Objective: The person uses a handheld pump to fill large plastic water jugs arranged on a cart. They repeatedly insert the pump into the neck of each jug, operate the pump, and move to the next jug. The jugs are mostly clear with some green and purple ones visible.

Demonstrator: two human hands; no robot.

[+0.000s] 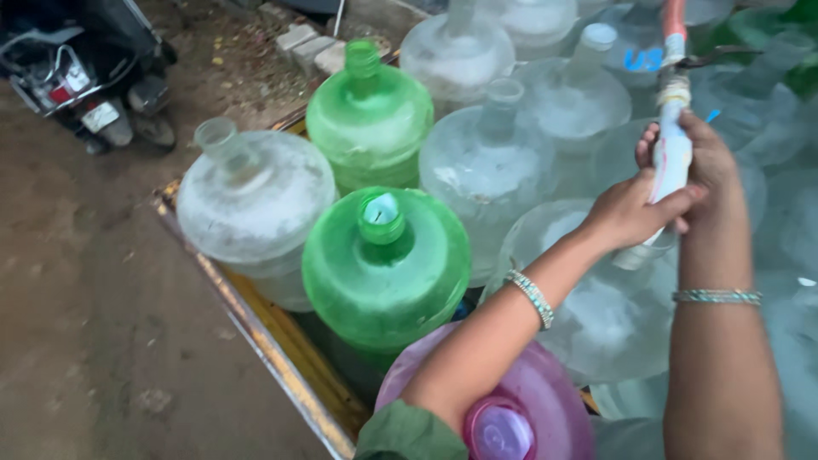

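While the white hose (671, 162) at the frame's upper right is gripped by both the left hand (632, 211) and right hand (707, 162), its end is held over a clear jug (613, 315); green jugs (385, 268) are packed at centre, a scooter (85, 72) upper left.

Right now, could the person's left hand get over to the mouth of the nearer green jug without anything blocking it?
Probably yes. The left hand grips the white hose end beside the right hand, just right of the nearer green jug. Its neck stands open on top with nothing over it, though the hand would have to let go first.
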